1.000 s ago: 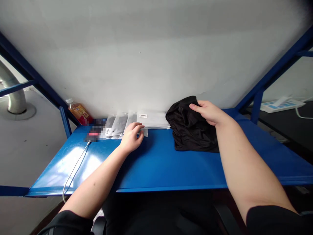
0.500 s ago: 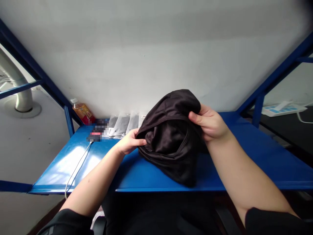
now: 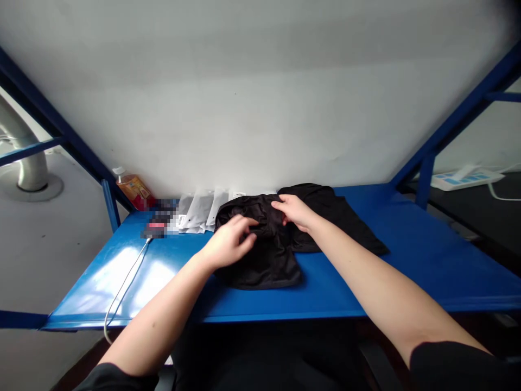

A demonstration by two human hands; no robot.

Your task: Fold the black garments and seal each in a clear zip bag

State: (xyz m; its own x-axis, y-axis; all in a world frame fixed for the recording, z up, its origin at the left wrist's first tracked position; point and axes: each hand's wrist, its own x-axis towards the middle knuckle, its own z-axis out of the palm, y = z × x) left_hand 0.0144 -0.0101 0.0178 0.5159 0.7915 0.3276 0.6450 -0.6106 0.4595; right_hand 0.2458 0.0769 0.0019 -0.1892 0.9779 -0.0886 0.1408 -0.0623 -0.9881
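Observation:
A black balaclava (image 3: 264, 271) of thin, shiny cloth lies on the blue table near its front edge, wrinkled across the top. Over its left part is my left hand (image 3: 230, 241), fingers bent and apart, with no cloth visibly gripped. At the upper right edge of the balaclava, my right hand (image 3: 297, 212) has thumb and fingers closed on the fabric; some of its fingertips are hidden. Behind and to the right lies a second black cloth piece (image 3: 350, 222), spread flat and partly covered by my right hand and forearm.
Several grey-and-clear plastic packets (image 3: 197, 212) lie along the wall, left of the cloth. Beside them are a blurred dark device with a white cable (image 3: 126, 288) and a tilted drink bottle (image 3: 134, 187). Blue frame bars (image 3: 425, 182) rise at both sides. A power strip (image 3: 468, 178) sits far right.
The balaclava has come down from the raised, opened position between both hands to lie on the table. My left hand has let go of its edge. The second cloth piece now shows.

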